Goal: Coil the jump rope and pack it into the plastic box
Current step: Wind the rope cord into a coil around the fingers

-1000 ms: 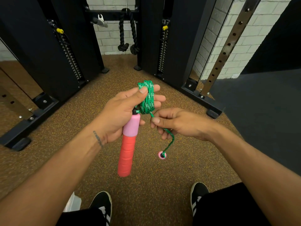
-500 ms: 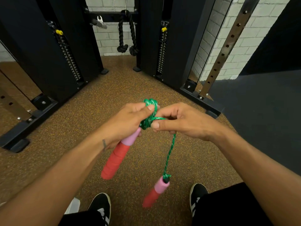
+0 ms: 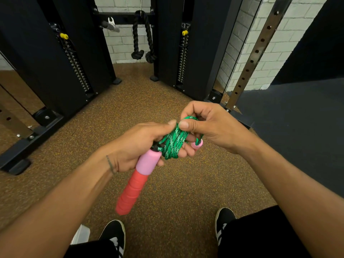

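The green jump rope (image 3: 173, 142) is wound in several loops around the fingers of my left hand (image 3: 141, 146). That hand also grips the top of one pink and red handle (image 3: 137, 179), which hangs down and to the left. My right hand (image 3: 208, 125) pinches the rope at the top of the coil. The second handle's pink end (image 3: 197, 145) peeks out under my right hand, close against the coil. A corner of the clear plastic box (image 3: 81, 235) shows on the floor by my left shoe, mostly hidden by my left forearm.
Brown speckled rubber floor (image 3: 149, 101) lies ahead. Black cable machine columns (image 3: 55, 62) stand left and centre, with a black triceps rope (image 3: 143, 34) hanging between them. A perforated steel upright (image 3: 255, 53) and a dark mat (image 3: 297, 118) are at right. My shoes (image 3: 113, 235) are below.
The second handle, dangling on a length of rope half a second ago, has been drawn up against the coil. Both hands rose slightly and more rope is wound on my left fingers.
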Motion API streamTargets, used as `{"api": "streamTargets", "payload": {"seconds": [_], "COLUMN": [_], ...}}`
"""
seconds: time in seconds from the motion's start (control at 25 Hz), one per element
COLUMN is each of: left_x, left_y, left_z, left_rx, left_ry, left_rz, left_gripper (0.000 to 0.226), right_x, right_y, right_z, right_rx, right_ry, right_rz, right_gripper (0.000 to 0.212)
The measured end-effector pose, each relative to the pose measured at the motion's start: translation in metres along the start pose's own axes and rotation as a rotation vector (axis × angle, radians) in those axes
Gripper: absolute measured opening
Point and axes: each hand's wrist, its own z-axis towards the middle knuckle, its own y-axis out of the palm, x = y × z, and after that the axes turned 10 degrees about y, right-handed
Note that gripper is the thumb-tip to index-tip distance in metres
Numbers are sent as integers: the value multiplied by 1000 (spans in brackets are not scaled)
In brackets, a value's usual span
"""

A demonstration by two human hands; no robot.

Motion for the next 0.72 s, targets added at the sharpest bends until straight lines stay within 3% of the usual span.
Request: {"api": "streamTargets", "payload": {"seconds": [0.24,0.52,0.72], "left_x": [3,3,2], "left_y": [-8,-6,-6], "left_z": [-4,-5,-4], "left_rx": [-229,-205,-159], "left_ry": [73,165,206], "left_rz": [1,-99,-198], "left_gripper": [36,32,37], "right_x": [1,4,6], "right_y": [-1,-8,-2], "right_z": [3,5,7], "right_rx": [45,4,-56], "right_ry": [-21,93,173], "right_rz": [-15,140,230], "right_gripper": [12,37,38]}}
